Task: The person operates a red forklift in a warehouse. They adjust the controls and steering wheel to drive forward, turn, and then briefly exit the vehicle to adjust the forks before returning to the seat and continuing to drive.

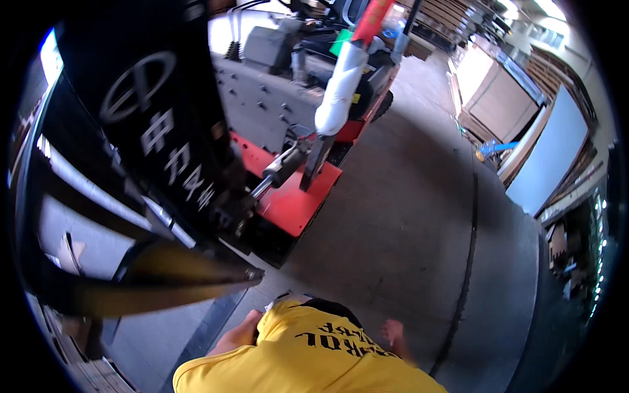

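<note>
My left hand [250,319] is low beside my yellow shirt [308,350], near the tip of a yellow-and-black metal bar [177,278]. A gap shows between them, and its fingers are too hidden to read. My right hand [393,331] hangs out to the right over the concrete floor, fingers loosely bent and apart, with nothing seen in it. Ahead and to the left stands a red and grey forklift [282,203]. Its black mast [157,124], with pale markings, rises close on my left. A white-wrapped post [342,88] with a red upper part stands on the forklift.
A dark groove [466,275] runs along the floor to my right. Beyond it a pale blue sheet [553,160] leans beside a large brown box-shaped stack [501,98]. A blue and yellow object [490,149] lies near it. Wooden boards [95,376] are at lower left.
</note>
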Tool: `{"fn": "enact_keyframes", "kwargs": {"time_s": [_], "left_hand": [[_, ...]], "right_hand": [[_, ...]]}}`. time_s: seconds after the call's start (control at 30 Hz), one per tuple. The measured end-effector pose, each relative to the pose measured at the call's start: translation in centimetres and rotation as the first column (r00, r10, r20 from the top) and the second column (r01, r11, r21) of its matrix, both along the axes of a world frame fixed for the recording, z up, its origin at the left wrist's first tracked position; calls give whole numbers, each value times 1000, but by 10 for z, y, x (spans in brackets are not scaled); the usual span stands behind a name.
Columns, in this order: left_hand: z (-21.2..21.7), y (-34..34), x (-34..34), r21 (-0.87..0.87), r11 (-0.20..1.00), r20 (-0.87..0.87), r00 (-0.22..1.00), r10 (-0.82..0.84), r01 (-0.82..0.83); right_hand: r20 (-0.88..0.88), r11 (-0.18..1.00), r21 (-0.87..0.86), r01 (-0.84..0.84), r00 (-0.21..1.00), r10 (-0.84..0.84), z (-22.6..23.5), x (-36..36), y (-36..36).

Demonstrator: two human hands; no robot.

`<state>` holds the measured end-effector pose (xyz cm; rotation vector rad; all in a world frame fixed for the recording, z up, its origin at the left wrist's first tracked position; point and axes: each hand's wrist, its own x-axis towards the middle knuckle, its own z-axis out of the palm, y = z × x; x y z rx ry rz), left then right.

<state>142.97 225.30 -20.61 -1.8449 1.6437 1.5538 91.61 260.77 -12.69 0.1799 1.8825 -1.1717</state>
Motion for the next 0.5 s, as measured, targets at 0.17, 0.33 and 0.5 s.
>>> {"fn": "enact_keyframes", "kwargs": {"time_s": [0.17, 0.33, 0.5], "left_hand": [[-15, -89, -123, 129, 990, -227, 970, 88, -59], [62, -190, -345, -288, 951, -449, 861, -239, 114], [290, -319, -575, -827, 559, -411, 750, -519, -67]], "right_hand": [[-175, 995, 92, 30, 984, -14, 18, -74, -116], [-285, 935, 248, -253, 903, 320, -2, -199, -175], [-57, 942, 166, -292, 951, 305, -5, -354, -248]]}}
